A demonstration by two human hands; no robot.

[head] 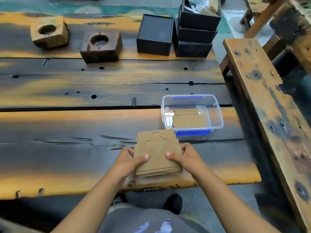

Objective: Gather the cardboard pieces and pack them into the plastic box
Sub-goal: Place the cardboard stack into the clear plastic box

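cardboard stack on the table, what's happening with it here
A person is holding a stack of cardboard pieces with both hands, the left hand on its left edge and the right hand on its right, at the near edge of the wooden table. The clear plastic box sits open just beyond, to the right, with a few cardboard pieces already lying flat inside. The stack has not gone in yet.

Soft diffuse daylight, medium bright, no hard shadows. Slight glare on plastic box (217, 113) rim. Wide-angle bending at frame edges. Motion blur right side, bench (262, 91) smeared. Centre reasonably sharp, overall soft compression.
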